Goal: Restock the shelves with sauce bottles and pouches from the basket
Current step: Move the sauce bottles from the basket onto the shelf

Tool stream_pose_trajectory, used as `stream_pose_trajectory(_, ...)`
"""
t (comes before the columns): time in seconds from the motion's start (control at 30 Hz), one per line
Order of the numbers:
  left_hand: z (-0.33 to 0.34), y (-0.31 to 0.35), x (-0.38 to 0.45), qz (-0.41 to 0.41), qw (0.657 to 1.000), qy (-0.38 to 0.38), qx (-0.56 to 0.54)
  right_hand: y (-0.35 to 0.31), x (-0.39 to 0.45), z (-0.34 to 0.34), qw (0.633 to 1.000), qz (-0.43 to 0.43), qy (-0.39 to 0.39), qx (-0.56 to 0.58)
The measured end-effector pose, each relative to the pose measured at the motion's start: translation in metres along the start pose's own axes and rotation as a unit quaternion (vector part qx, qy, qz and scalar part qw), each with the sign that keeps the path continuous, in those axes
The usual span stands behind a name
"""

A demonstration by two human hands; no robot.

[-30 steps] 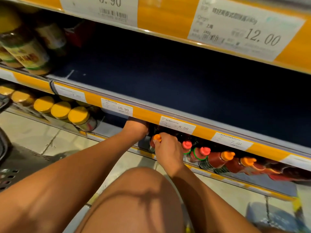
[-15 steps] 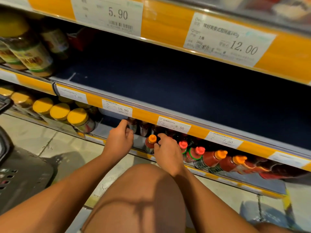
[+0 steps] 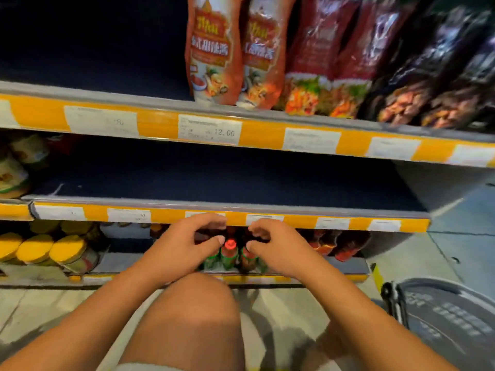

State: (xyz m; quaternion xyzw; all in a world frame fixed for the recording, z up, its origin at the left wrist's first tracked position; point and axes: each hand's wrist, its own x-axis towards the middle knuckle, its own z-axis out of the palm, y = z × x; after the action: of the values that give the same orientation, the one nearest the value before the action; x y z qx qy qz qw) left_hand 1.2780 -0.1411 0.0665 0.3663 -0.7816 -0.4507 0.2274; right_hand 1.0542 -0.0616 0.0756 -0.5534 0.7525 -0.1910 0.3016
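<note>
Sauce bottles (image 3: 229, 254), red-capped, bottom shelf (image 3: 334, 265), front edge.
Pouches (image 3: 233, 52) upright on top shelf; middle shelf bare dark lining; yellow-lidded jars (image 3: 42, 249) at bottom shelf's left end; grey basket (image 3: 450, 317) on floor, right. Left hand (image 3: 184, 246) and right hand (image 3: 278, 249) flank the bottles, fingers loosely curled, each grip holding nothing.
</note>
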Motion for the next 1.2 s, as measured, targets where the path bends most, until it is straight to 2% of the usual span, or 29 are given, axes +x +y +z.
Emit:
stream_pose_trajectory(0.13,0.020,0.078,0.002,0.082,0.991,-0.088,0.062,0.036,-0.103,-0.065,0.992,-0.043,0.107,0.049)
stream_pose_trajectory(0.23,0.051,0.136,0.003,0.132,0.974,-0.161,0.093,0.080,-0.188,-0.099,0.984,-0.018,0.170,0.055)
stream_pose_trajectory(0.4,0.134,0.217,0.000,0.209,0.922,-0.274,0.176,0.178,-0.318,-0.124,0.975,0.121,0.169,0.072)
stream_pose_trajectory(0.6,0.264,0.268,-0.015,0.251,0.847,-0.410,0.229,0.280,-0.430,-0.121,0.955,0.256,0.150,0.005)
stream_pose_trajectory(0.83,0.414,0.272,-0.048,0.265,0.721,-0.539,0.344,0.371,-0.471,-0.083,0.932,0.354,0.082,0.016)
stream_pose_trajectory(0.9,0.452,0.265,-0.058,0.258,0.695,-0.561,0.369,0.386,-0.470,-0.074,0.928,0.367,0.065,0.020)
stream_pose_trajectory(1.03,0.518,0.247,-0.075,0.243,0.657,-0.585,0.410,0.408,-0.451,-0.062,0.928,0.369,0.042,0.019)
stream_pose_trajectory(1.2,0.574,0.217,-0.095,0.215,0.647,-0.603,0.414,0.429,-0.420,-0.044,0.933,0.359,-0.007,-0.026)
